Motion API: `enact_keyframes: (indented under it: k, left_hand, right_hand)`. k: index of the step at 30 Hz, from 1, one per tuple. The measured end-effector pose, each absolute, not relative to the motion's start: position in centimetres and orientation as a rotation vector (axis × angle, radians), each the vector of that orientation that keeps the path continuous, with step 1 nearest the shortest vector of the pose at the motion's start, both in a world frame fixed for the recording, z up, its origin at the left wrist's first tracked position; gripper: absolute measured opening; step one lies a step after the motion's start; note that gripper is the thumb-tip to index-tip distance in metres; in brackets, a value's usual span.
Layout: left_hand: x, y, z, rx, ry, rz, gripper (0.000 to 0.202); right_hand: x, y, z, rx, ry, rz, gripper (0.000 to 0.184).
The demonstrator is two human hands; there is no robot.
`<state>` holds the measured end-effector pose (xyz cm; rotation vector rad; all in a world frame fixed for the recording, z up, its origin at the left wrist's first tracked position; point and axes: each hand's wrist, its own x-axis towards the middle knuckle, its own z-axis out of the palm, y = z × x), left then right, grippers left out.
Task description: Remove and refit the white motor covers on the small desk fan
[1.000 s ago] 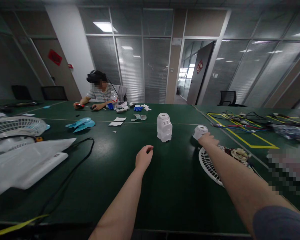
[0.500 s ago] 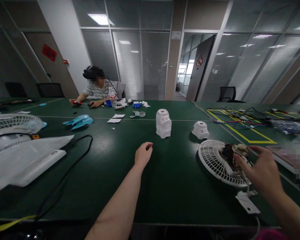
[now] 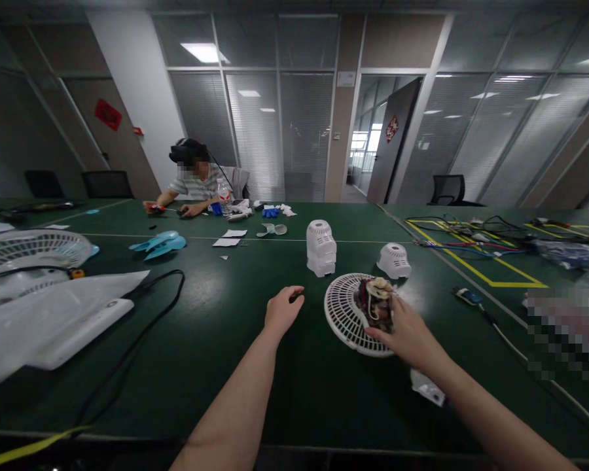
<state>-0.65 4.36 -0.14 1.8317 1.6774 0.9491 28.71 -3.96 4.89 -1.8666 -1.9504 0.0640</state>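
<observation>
My right hand (image 3: 412,330) grips the exposed fan motor (image 3: 377,301), with wires on it, at the middle of a white round fan grille (image 3: 343,314). The grille lies in front of me on the green table. Below my right wrist hangs or lies a small white plate-like part (image 3: 427,387), partly covered by the forearm. My left hand (image 3: 283,311) hovers over the table left of the grille, holding nothing, its fingers half curled and apart from the thumb. Beyond the hands are a stack of white vented motor covers (image 3: 321,248) and a single white vented cover (image 3: 393,260).
At left lie another fan grille (image 3: 34,245), a white bag (image 3: 53,307), a black cable (image 3: 142,337) and blue fan blades (image 3: 160,243). A white cord with a plug (image 3: 467,296) runs at right. A co-worker (image 3: 196,180) sits across the table.
My right hand has brought the grille and motor leftward, closer to my left hand. The plug and cord at right now show. My left hand has barely moved.
</observation>
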Motion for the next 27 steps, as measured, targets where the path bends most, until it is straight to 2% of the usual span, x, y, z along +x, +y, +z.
enact_keyframes:
  k: [6,8,11,18,20,23,25,27]
  left_hand:
    - [-0.6,4.4,0.1,1.814,1.833,0.896,0.044]
    - [-0.6,4.6,0.1,1.791,1.916,0.878,0.045]
    - [-0.6,4.9,0.1,1.748,1.985,0.884,0.046]
    - [-0.7,5.0,0.3,1.686,1.998,0.922,0.045]
    - [-0.7,5.0,0.4,1.678,2.003,0.92,0.046]
    - [-0.6,5.0,0.4,1.685,2.015,0.915,0.049]
    - [-0.5,5.0,0.4,1.705,2.032,0.906,0.052]
    - [-0.4,5.1,0.4,1.72,2.05,0.894,0.055]
  right_hand:
    - [21.4,-1.2,4.1,-1.71,-2.043,0.139,0.097]
    - [20.6,-0.4,4.1,-1.618,-2.019,0.249,0.085]
    - [20.8,1.3,4.7,-1.481,-1.909,0.353,0.054]
    - [20.5,10.3,8.0,-1.468,-1.703,0.204,0.039]
    - [19.2,13.1,8.5,-1.495,-1.704,0.182,0.051]
    - [17.3,16.0,8.3,-1.568,-1.708,0.16,0.083]
    - [16.6,16.9,7.9,-1.624,-1.714,0.16,0.087]
    - [16.3,17.3,7.3,-1.669,-1.719,0.155,0.079]
